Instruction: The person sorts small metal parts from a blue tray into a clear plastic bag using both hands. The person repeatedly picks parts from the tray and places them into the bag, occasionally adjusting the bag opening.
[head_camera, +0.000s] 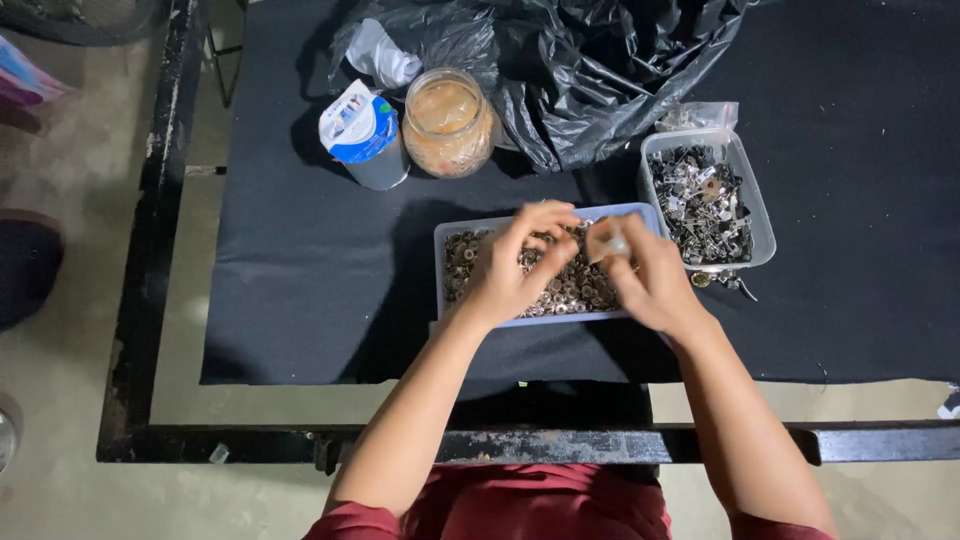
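Black cloth-covered table (300, 300) on a rusted metal frame, viewed from above. Crumpled black plastic bag (600, 70) at the far edge. Glass jar (447, 122) and white-and-blue cup (362, 135) just beside each other, left of the bag. Blue-rimmed tray (446, 232) of small metal rings at centre, close in front; clear tray (752, 190) of bent metal clips just right of it, a couple of clips spilled on the cloth. Left hand (512, 268) over the ring tray, fingertips curled down into the heap; grip pinched, on what cannot tell. Right hand (650, 275) at the tray's right end, grip clamped on a small pale piece (608, 240), blurred. Best done low over the ring tray, so dropped pieces fall back in; one ring at a time, pinched by fingertips.
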